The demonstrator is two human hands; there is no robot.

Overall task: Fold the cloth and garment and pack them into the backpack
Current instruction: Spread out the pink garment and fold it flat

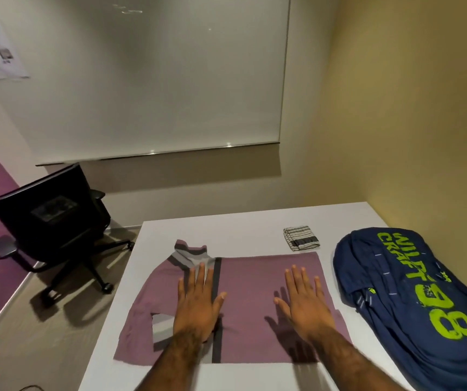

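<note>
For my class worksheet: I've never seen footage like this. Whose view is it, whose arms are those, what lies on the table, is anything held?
No machine here: one camera worn on a person's head looks forward and down, so the bare arms are the wearer's own. The left hand lies flat on a mauve shirt spread on a white table; the right hand is spread over the same shirt, touching or just above it. Neither holds anything. Beyond the shirt lies a small folded striped cloth; to the right, a navy backpack with green lettering.
</note>
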